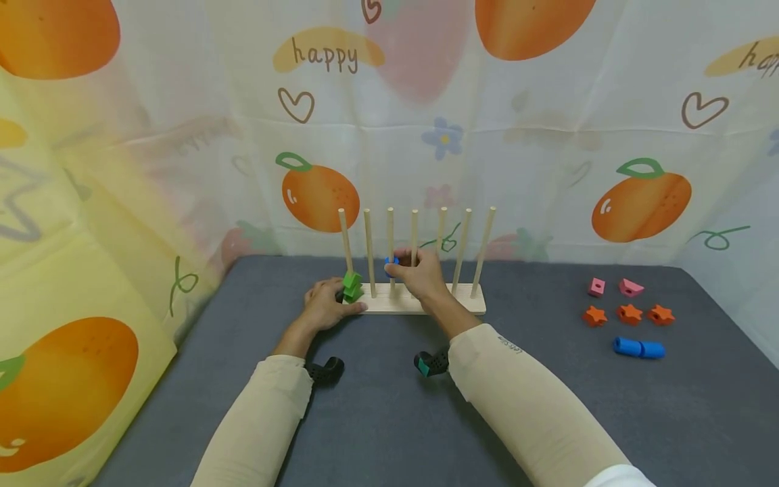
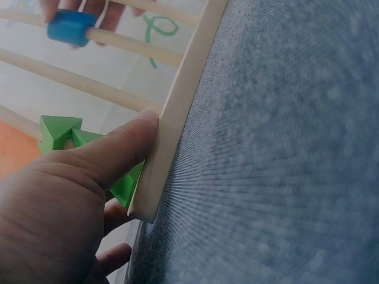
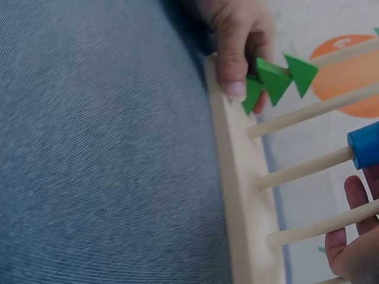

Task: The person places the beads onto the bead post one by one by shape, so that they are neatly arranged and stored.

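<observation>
Beige sleeves (image 1: 529, 399) cross the grey surface (image 1: 377, 419) before a seven-peg wooden stand (image 1: 398, 306). The left hand (image 1: 322, 308) grips its end by green triangular blocks (image 1: 351, 287) (on the leftmost peg (image 1: 345, 240)); the right hand (image 1: 425, 277) pinches a blue cylinder (image 2: 71, 28) around the third peg (image 1: 391, 230).

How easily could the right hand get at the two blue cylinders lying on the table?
Probably yes: nothing blocks the lying cylinders from the near side, though the right hand must probably first release the blue cylinder it grips on a peg.

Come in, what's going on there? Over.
Left hand gripping wooden base. Right hand holding blue cylinder, partway down third peg from left. Nothing blocking below it.
</observation>
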Available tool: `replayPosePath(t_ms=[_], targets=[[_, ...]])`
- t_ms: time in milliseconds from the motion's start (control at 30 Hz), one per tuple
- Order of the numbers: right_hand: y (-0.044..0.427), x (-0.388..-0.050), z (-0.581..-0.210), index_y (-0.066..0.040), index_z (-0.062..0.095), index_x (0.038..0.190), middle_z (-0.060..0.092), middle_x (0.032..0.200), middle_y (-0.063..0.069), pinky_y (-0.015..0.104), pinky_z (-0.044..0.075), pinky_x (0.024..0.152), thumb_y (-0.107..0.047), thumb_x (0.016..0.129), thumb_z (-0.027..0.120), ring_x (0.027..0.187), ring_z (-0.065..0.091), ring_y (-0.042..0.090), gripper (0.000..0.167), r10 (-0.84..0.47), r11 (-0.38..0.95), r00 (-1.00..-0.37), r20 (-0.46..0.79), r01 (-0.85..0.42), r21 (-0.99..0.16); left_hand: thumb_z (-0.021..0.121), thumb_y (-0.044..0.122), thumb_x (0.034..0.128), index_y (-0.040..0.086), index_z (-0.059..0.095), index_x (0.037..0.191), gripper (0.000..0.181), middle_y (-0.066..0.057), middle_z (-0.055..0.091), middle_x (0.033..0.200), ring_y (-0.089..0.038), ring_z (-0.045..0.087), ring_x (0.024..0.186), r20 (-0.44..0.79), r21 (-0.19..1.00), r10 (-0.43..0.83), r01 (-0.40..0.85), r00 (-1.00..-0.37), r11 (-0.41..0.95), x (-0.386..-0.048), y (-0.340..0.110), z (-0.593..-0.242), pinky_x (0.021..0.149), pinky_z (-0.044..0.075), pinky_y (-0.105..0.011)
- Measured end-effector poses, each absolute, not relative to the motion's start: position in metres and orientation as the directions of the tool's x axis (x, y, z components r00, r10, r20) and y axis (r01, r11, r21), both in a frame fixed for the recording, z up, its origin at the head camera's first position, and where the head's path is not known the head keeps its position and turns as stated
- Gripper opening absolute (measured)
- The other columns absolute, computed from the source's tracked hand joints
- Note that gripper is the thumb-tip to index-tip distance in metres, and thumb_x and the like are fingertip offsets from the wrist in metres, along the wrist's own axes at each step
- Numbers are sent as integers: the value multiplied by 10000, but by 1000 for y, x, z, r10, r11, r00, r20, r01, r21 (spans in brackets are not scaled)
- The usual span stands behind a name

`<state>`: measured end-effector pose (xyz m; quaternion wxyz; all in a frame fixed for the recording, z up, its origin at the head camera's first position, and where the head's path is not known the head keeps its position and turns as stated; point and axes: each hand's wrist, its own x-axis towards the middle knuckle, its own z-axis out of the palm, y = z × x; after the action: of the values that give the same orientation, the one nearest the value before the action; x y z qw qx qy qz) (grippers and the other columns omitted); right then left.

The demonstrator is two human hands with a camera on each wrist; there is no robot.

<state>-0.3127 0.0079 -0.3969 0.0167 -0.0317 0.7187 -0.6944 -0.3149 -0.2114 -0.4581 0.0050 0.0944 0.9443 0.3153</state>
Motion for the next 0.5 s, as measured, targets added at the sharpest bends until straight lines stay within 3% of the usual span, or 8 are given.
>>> replayPosePath(t_ms=[500], targets=[[8, -310, -423, -17, 644, 1098, 649, 987, 106, 396, 470, 885, -59, 855, 737, 926, 639, 249, 263, -75, 74, -997, -26, 21, -997, 771, 424, 813, 80, 616, 1294, 612, -157, 454, 1419, -370, 292, 1320, 38, 593, 176, 164, -984, 788, -314, -210, -458, 1059, 111, -557]])
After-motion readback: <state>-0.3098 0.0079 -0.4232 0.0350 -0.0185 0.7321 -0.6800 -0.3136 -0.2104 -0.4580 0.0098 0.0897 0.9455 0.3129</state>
